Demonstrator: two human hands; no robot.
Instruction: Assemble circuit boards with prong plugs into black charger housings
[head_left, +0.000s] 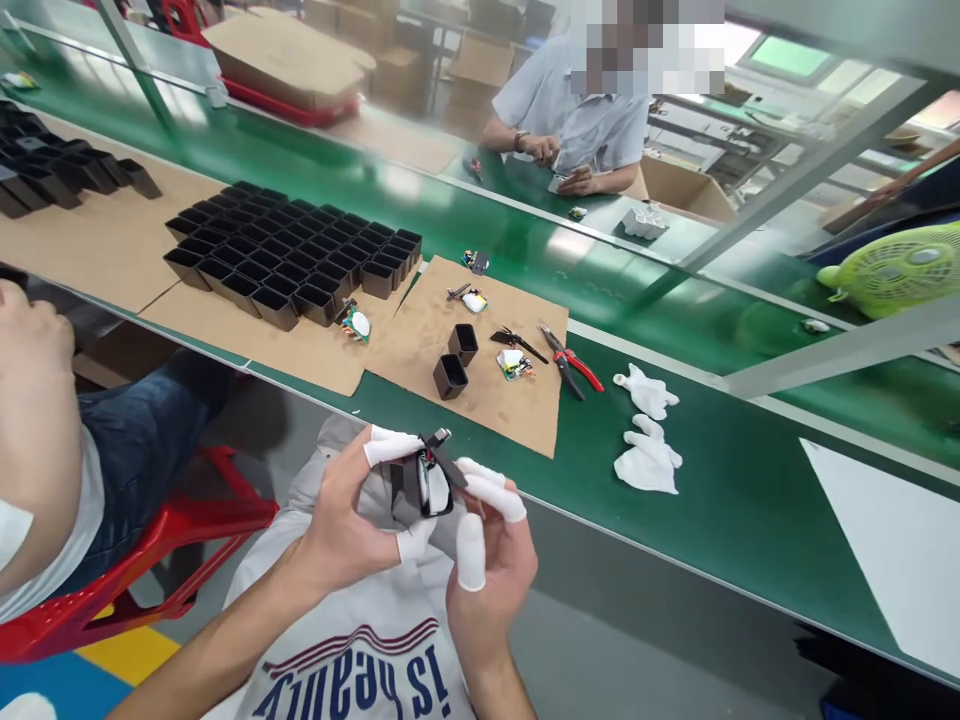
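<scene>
In front of my lap, my left hand (pixel 356 515) wears white finger cots and grips a black square plastic case (pixel 406 492), its open end turned toward my right. A white part with red wires (pixel 435 490) sits inside the case's mouth. My right hand (pixel 491 535), also in white finger cots, holds a dark flat piece (pixel 449 464) at the case's opening; its far end lies by a small metal connector (pixel 442 435). How the piece joins the wires is hidden. Beyond my hands, two black cases (pixel 451 377) stand on cardboard beside a small circuit board assembly (pixel 514 363).
Black tweezers (pixel 521 345) and red-handled pliers (pixel 571 362) lie right of the cases. White gloves (pixel 648 460) rest farther right. Rows of black cases (pixel 292 250) stand on the left. A co-worker (pixel 577 130) sits across the green bench; another person's arm (pixel 37 430) is at left.
</scene>
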